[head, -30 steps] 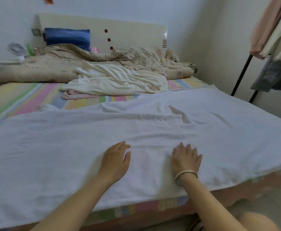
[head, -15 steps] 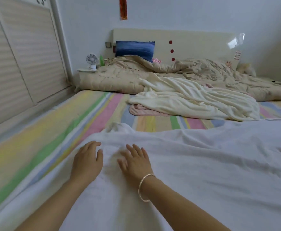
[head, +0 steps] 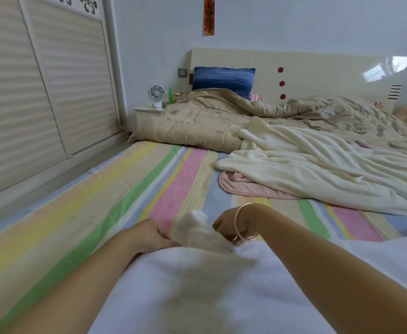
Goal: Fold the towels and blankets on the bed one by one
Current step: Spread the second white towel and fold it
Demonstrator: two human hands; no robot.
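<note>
A large white towel (head: 221,290) lies spread over the near part of the bed. Its far left corner (head: 195,227) is bunched up and lifted a little off the striped sheet. My left hand (head: 151,233) grips that corner from the left, fingers curled into the cloth. My right hand (head: 226,226), a thin bangle on its wrist, grips the same corner from the right. Further back lie a cream blanket (head: 318,169) over a pink towel (head: 243,186), both rumpled, and a beige quilt (head: 209,121) in a heap near the headboard.
The striped bed sheet (head: 101,201) is bare on the left. A louvred wardrobe (head: 40,80) runs along the left side. At the back stand a nightstand with a small fan (head: 157,95) and a green bottle, and a blue pillow (head: 223,79).
Both hands slid left across the white towel while flat on it, then reached its far left corner and gathered it up. My view turned left with them.
</note>
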